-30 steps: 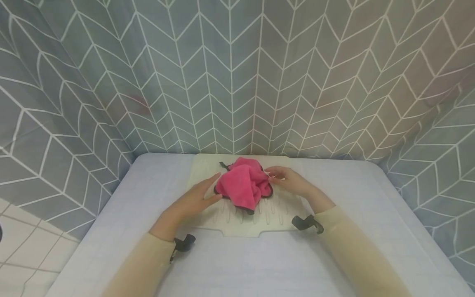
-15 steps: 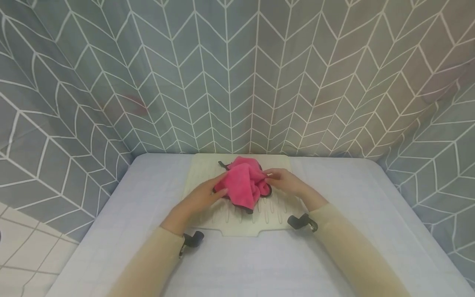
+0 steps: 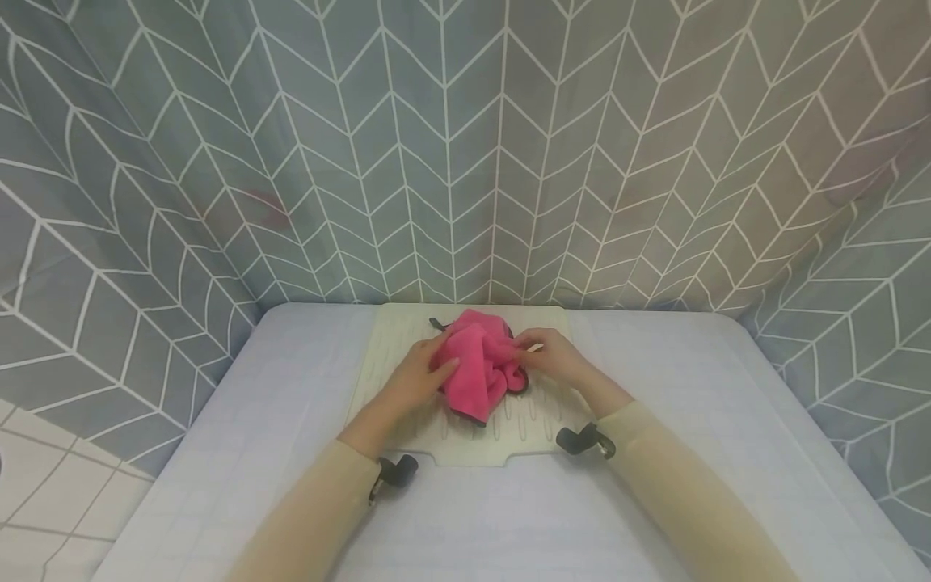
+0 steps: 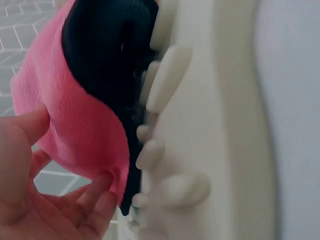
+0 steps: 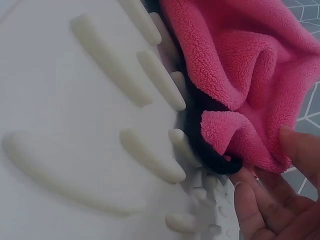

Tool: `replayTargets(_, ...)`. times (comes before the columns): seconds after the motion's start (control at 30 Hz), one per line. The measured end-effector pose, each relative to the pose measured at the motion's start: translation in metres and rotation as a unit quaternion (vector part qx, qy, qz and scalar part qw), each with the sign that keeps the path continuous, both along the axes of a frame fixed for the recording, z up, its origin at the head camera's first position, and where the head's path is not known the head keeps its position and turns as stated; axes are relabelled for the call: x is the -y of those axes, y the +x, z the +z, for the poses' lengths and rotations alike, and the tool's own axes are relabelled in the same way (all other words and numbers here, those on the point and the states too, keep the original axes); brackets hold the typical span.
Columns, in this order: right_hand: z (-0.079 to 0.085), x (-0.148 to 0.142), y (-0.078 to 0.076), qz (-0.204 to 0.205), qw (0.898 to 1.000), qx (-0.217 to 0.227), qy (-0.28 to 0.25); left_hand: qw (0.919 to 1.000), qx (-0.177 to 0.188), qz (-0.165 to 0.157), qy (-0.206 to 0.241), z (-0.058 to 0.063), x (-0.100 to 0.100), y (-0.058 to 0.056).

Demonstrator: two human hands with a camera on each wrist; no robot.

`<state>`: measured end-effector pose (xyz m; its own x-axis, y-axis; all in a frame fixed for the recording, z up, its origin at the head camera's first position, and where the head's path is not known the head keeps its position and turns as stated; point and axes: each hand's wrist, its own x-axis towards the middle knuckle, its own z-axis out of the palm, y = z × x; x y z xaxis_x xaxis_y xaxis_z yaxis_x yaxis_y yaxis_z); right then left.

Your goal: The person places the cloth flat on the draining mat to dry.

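Left hand (image 3: pixel 418 376), right hand (image 3: pixel 554 356): apart, each pinching one side of the cloth (image 3: pixel 469 376). Pink, dark-trimmed, crumpled on a ribbed cream mat (image 3: pixel 469 455); probably light, limp, soft, unbreakable; best taken by opposite edges. Behind: grey curtain (image 3: pixel 473 178).

Crumpled pink cloth (image 3: pixel 469 376) (black-edged)

Cream sleeves (image 3: pixel 313 513), black wrist cameras (image 3: pixel 400 470), apparently.
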<state>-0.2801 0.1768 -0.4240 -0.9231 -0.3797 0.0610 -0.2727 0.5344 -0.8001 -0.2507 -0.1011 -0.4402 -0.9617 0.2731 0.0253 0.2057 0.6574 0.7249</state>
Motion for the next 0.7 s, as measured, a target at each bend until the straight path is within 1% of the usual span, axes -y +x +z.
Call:
replayTargets(0.1,0.000,-0.001,0.000,0.002,1.000,0.001,-0.005,0.9997,0.018,0.009,0.013,0.002,0.000,-0.002)
replayTargets(0.17,-0.001,-0.002,0.000,0.005,1.000,0.004,-0.009,0.9993,0.026,0.012,0.024,0.001,0.001,-0.003)
replayTargets(0.3,-0.005,-0.006,-0.004,-0.001,1.000,0.009,-0.009,0.9979,0.025,0.025,0.054,-0.001,0.006,-0.005)
replayTargets(0.37,-0.007,-0.010,-0.005,-0.008,1.000,0.009,-0.005,0.9972,0.023,0.036,0.061,0.000,0.008,-0.004)
replayTargets(0.43,-0.006,-0.014,-0.006,-0.015,1.000,0.008,0.002,0.9972,0.018,0.042,0.060,0.002,0.011,-0.004)
replayTargets(0.5,-0.002,-0.017,-0.005,-0.019,1.000,0.005,0.010,0.9978,0.008,0.045,0.047,0.004,0.015,-0.004)
replayTargets(0.57,0.004,-0.020,-0.004,-0.022,1.000,0.001,0.019,0.9983,-0.009,0.049,0.031,0.008,0.019,-0.004)
replayTargets(0.7,0.017,-0.027,0.000,-0.021,0.999,-0.010,0.029,0.9965,-0.040,0.071,0.017,0.018,0.025,-0.003)
